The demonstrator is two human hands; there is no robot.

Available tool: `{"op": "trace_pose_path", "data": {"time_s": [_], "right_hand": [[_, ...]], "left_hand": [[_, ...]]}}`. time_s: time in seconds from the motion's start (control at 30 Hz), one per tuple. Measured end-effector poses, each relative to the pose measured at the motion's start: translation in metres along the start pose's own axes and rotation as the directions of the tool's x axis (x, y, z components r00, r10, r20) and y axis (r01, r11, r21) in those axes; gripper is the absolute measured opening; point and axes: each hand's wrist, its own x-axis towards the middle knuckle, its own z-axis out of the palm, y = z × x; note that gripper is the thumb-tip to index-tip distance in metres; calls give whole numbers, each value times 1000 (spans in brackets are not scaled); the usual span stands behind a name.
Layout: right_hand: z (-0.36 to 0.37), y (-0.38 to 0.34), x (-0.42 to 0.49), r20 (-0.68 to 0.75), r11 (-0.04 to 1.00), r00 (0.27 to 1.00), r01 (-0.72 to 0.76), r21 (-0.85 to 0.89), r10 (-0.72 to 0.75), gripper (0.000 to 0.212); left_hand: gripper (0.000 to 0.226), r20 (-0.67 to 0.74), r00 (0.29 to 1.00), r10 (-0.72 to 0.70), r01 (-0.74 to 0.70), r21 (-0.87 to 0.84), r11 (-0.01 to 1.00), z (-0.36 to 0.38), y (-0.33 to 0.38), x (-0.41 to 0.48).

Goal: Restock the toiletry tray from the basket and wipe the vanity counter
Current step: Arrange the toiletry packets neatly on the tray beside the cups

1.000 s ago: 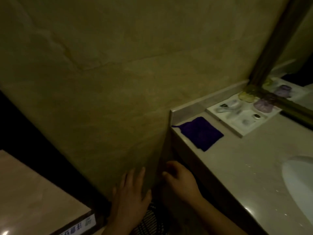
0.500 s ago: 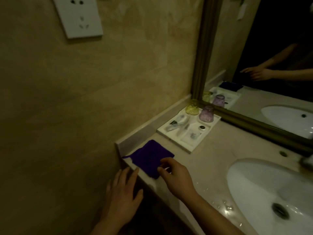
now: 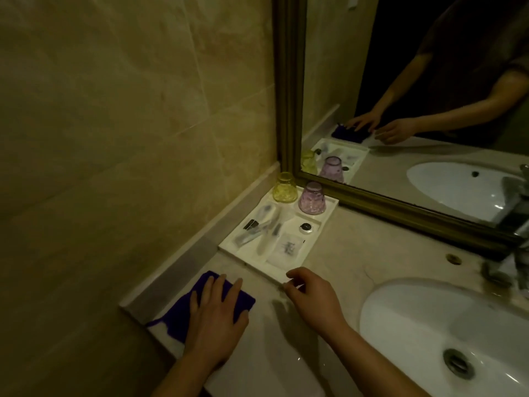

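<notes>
A purple cloth (image 3: 183, 313) lies at the left end of the beige vanity counter (image 3: 329, 259). My left hand (image 3: 217, 316) rests flat on the cloth, fingers spread. My right hand (image 3: 312, 296) hovers with curled fingers just at the near corner of the white toiletry tray (image 3: 229, 244) and holds nothing. The tray holds several wrapped toiletries, an upturned yellow cup (image 3: 284, 188) and an upturned purple cup (image 3: 312, 198). No basket is in view.
A white sink basin (image 3: 423, 333) with its drain sits at the right, a chrome tap (image 3: 515, 247) behind it. A gold-framed mirror (image 3: 289, 81) runs along the back and reflects my arms. A tiled wall closes off the left side.
The view rose from below the counter to above it. My left hand moved up from the counter's edge onto the purple cloth. My right hand shifted from the cloth toward the tray's corner.
</notes>
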Motion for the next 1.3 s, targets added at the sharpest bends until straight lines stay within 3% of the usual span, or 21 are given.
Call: {"op": "trace_pose_path", "data": {"time_s": [0.27,0.43,0.63,0.7,0.8,0.87,1.03,1.1,1.2,1.3], "right_hand": [[4,2,55,-112,989,989,-107,-106,95,27],[16,-2,92,-167,955,985,-98,-280,52,31],[49,-11,119,-103,801,994,-90,-592,36,55],[55,-12,123,-86,763,995,-97,-638,55,50],[54,-12,128,-98,760,993,-112,-640,63,23],[49,-8,130,-94,777,993,-114,-619,71,17],[34,-1,137,-157,843,987,-101,-528,20,33],[29,-1,149,-110,814,994,-65,-577,1,37],[25,-7,164,32,790,996,-51,-611,89,35],[16,-9,168,44,840,991,-81,-536,124,37]], "left_hand": [[71,61,986,154,-158,58,986,19,-10,61],[71,79,977,200,-203,33,979,22,-16,65],[72,89,976,198,-199,1,980,22,-17,68],[72,79,978,195,-195,-4,981,23,-17,67],[73,84,977,197,-197,-18,980,22,-18,69],[72,70,977,202,-201,-30,979,23,-17,69],[74,54,978,201,-199,-39,979,25,-17,70],[74,51,980,194,-192,-41,980,26,-17,70],[73,35,980,195,-193,-63,979,25,-17,70],[71,8,980,197,-196,-67,978,25,-17,71]]}}
